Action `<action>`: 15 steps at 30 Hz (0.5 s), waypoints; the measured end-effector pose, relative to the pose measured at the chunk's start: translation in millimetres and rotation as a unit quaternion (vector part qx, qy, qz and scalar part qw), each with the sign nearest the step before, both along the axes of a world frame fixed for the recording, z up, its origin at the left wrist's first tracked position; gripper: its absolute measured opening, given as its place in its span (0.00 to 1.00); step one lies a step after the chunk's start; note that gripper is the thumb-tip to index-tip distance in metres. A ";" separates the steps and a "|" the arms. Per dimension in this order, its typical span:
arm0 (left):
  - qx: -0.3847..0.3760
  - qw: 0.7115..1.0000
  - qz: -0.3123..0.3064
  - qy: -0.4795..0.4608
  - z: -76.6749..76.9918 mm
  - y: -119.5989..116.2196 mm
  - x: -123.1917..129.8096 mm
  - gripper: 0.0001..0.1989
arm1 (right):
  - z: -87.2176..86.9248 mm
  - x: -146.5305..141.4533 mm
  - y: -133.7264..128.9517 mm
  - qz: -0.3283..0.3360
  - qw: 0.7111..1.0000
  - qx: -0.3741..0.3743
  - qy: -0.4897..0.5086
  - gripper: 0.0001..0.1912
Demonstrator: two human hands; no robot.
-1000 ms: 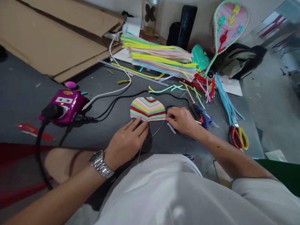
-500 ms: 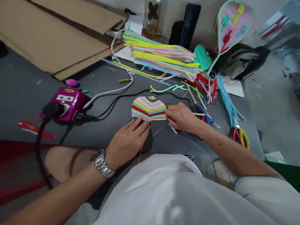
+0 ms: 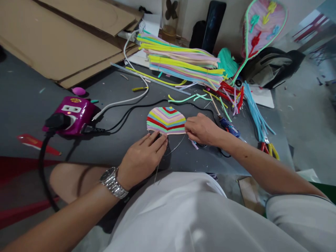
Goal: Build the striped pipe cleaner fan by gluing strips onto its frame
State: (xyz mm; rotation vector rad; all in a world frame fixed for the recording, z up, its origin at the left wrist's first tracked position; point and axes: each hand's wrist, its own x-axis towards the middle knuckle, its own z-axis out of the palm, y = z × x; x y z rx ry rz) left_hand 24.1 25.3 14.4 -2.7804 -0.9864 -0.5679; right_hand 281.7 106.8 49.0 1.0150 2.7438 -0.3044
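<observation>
A rounded panel of striped pipe cleaners [image 3: 166, 120], in pink, yellow, blue, green and red chevrons, lies in front of me. My left hand [image 3: 144, 157] has its fingertips on the panel's lower edge; its thumb is hidden. At the right edge, my right hand [image 3: 201, 129] is closed in a pinch, its fingertips partly hidden. A thin wire [image 3: 176, 148] curves below the panel between my hands, and wire ends stick out under my left palm. Just right of my right hand lies a blue glue gun [image 3: 229, 126].
Bundles of pipe cleaners [image 3: 183, 66] lie at the back, near a finished pink fan [image 3: 265, 28]. A purple power socket [image 3: 75, 115] with cables stands left. Scissors [image 3: 270, 149] and blue pipe cleaners [image 3: 256, 110] lie right. Cardboard [image 3: 60, 38] covers the back left. A red cutter [image 3: 39, 144] lies left.
The view has shifted slightly. My right hand stays at the panel's right edge, its forearm a little higher, and the light stick beside its wrist no longer shows. My left hand has hardly moved.
</observation>
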 end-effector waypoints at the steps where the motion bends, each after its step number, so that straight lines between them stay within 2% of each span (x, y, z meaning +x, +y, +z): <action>1: -0.002 1.000 0.001 0.000 -0.2 0.0 -0.2 0.18 | 0.2 -1.6 -0.3 -0.008 1.000 -0.002 -0.006 0.07; 9: -0.016 1.000 -0.002 0.011 -1.0 0.6 -1.2 0.18 | 7.6 -11.4 -5.3 -0.021 0.998 0.001 -0.057 0.08; 15: 0.003 1.000 0.008 0.028 -0.4 0.6 -1.0 0.18 | 10.6 -7.9 -13.0 -0.050 0.998 0.020 -0.024 0.08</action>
